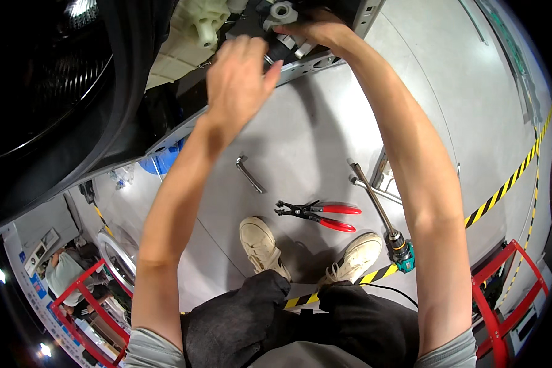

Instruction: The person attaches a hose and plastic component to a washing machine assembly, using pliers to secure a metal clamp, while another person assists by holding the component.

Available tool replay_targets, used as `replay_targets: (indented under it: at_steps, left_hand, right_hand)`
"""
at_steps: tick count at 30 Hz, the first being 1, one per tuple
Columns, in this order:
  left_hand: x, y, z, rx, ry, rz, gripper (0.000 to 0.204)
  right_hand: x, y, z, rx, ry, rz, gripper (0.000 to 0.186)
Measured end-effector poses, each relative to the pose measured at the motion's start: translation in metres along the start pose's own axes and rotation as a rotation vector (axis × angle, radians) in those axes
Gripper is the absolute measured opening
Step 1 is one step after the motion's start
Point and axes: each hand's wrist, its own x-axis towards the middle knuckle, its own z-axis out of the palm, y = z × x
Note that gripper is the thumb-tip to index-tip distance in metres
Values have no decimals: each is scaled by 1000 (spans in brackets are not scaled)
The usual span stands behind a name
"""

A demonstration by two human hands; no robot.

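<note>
In the lower opening of a large dark appliance, my right hand (316, 29) reaches in at the top. Its thumb lies along a dark part with a round light-grey cap (280, 12), which looks like a drain pump, and the fingers curl behind it, partly hidden in shadow. My left hand (239, 76) is just left of that part, over the metal lower edge of the frame. The left thumb stands apart from the bent fingers, whose tips are hidden, and nothing shows in the hand. Beside it are a cream plastic housing (175, 52) and a black hose (279, 50).
On the grey floor lie red-handled hose clamp pliers (319, 214), a small angled socket wrench (249, 174) and a teal power driver (403, 250) with a long shaft. Yellow-black tape (509, 178) marks the floor. Red metal frames (500, 313) stand either side; a person (67, 276) is far left.
</note>
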Motion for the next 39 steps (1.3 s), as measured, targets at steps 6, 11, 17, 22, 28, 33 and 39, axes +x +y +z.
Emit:
replay_targets:
  at_steps: [6, 11, 17, 22, 28, 33, 39]
  left_hand:
    - [31, 28, 19, -68, -274, -228, 61]
    - [25, 17, 26, -118, -297, -143, 68]
    - [21, 13, 28, -116, -273, -150, 67]
    - [15, 2, 28, -199, -273, -121, 56]
    - [2, 3, 1, -308, -352, 9, 50]
    - [-18, 1, -7, -334, -358, 124, 52]
    - [-33, -3, -2, -219, -181, 218, 54]
  right_hand:
    - [-1, -13, 0, -198, 126, 21, 52]
    - [-10, -17, -7, -110, 9, -16, 60]
    - [-32, -30, -11, -162, 91, -56, 71]
    - [-24, -28, -18, -401, -53, -1, 79]
    - [-67, -8, -13, -292, 119, -81, 58]
    - [-109, 2, 4, 84, 62, 115, 69]
    - [-119, 14, 20, 255, 47, 185, 94]
